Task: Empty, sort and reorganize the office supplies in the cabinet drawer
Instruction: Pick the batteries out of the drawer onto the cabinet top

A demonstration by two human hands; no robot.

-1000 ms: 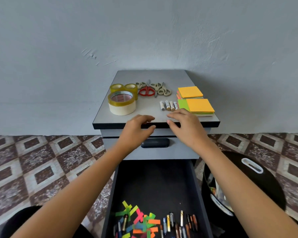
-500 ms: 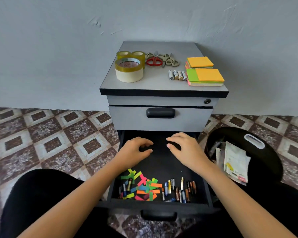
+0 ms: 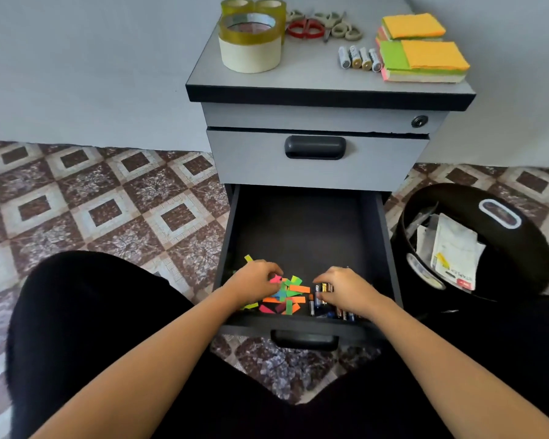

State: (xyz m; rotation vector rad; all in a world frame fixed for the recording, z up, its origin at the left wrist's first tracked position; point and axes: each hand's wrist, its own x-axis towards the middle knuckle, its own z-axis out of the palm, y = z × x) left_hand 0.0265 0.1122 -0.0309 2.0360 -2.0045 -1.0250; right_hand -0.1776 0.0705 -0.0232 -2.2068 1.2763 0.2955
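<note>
The left hand's (image 3: 254, 280) fingers curl down onto the pile of coloured paper flags (image 3: 290, 296), tips at a pink one. Whether any flag is pinched cannot be told. The right hand's (image 3: 346, 289) fingers close round a few of the loose batteries (image 3: 317, 301) just right of the flags. Half a second ago both hands hovered farther back in the open drawer (image 3: 298, 223), holding nothing. They have since come forward to the supplies at its front. Beyond the fingertips the drawer's dark floor runs back to the closed upper drawer (image 3: 251, 160). Farther up, the cabinet top (image 3: 314, 80) carries tape rolls (image 3: 251, 42), scissors (image 3: 308, 28), four batteries (image 3: 358, 58) and sticky-note pads (image 3: 425, 55), as before. Right of the right hand, a black bin (image 3: 526, 258) holds papers (image 3: 454, 251).
</note>
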